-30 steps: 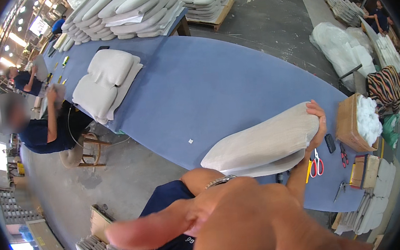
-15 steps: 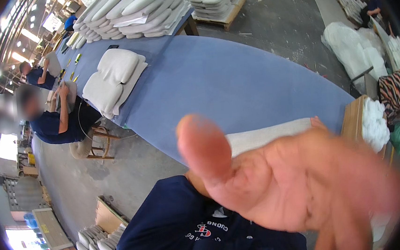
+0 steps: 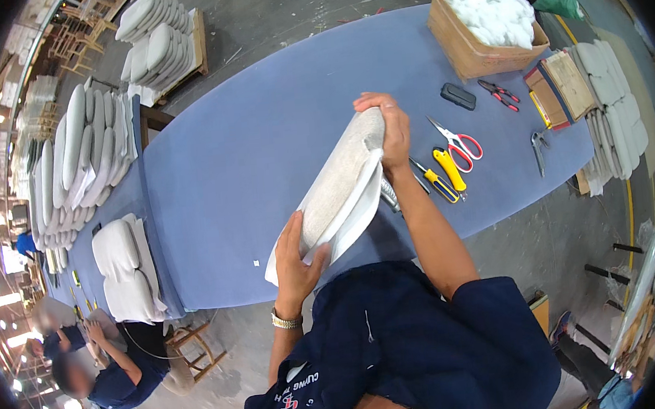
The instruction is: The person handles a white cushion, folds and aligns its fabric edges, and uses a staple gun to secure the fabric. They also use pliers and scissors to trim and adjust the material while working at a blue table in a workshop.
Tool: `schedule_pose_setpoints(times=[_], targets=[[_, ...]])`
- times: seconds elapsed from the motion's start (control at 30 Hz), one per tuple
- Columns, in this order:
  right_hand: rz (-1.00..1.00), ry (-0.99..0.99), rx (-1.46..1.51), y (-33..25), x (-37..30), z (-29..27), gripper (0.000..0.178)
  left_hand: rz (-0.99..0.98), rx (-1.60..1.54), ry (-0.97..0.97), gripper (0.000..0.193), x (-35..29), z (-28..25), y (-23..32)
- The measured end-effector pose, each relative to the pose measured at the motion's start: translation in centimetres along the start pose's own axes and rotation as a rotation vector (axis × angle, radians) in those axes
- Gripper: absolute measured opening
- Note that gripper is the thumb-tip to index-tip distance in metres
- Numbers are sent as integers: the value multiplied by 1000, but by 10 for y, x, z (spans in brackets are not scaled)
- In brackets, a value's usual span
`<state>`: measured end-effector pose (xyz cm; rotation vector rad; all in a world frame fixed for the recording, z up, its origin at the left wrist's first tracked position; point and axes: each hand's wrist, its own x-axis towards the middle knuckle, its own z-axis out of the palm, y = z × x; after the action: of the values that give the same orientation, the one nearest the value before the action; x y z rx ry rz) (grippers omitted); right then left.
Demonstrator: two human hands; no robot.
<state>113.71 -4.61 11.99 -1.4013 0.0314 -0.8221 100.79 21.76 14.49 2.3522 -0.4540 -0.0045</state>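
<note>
Between my two hands I hold a light grey fabric-covered cushion (image 3: 340,174), tilted up on edge over the table. Its white underside shows along the lower right, with a loose flap of cloth. My left hand (image 3: 295,265), a metal watch on its wrist, grips the near left end, thumb on the white side. Around the far right end curl the fingers of my right hand (image 3: 390,134). Just right of that hand lie a yellow-handled screwdriver (image 3: 440,187), a yellow utility knife (image 3: 448,168) and red-handled scissors (image 3: 457,146). A silver tool (image 3: 388,193) is partly hidden beside the cushion.
On the blue table (image 3: 248,172) sit a cardboard box (image 3: 477,58) of white stuffing, a black case (image 3: 458,96), pliers (image 3: 499,94) and a metal tool (image 3: 540,151). Cushions (image 3: 125,270) lie at left, near stacked cushions (image 3: 81,155). A co-worker (image 3: 114,375) sits at lower left.
A hand that was spread close before the camera is gone from there. Both hands now hold the cushion, raised off the table. The view has swung toward the table's right end.
</note>
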Motion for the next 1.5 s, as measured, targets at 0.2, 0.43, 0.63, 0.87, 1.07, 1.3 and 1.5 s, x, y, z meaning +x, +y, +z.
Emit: schedule_pose_setpoints(times=[0.2,0.43,0.63,0.87,1.07,1.3,1.5], targets=[[-17,-75,-123,-20,3,19,48,77,-79,210,27,36,-6,-7],[86,-97,21,-34,-11,33,45,-153,-15,236,33,11,-28,1],[461,-357,-110,17,-41,51,39,-326,-33,164,44,-12,-30,-9],[343,-587,-197,-6,-63,36,45,-366,-75,211,53,-23,-1,-25],[296,-635,-195,8,-63,20,53,-374,-96,227,54,-17,2,-28],[156,-592,-339,15,-51,39,31,-371,-14,151,48,-3,-5,-27],[89,-575,-427,26,-46,45,19,-375,-10,6,42,7,-7,-15]])
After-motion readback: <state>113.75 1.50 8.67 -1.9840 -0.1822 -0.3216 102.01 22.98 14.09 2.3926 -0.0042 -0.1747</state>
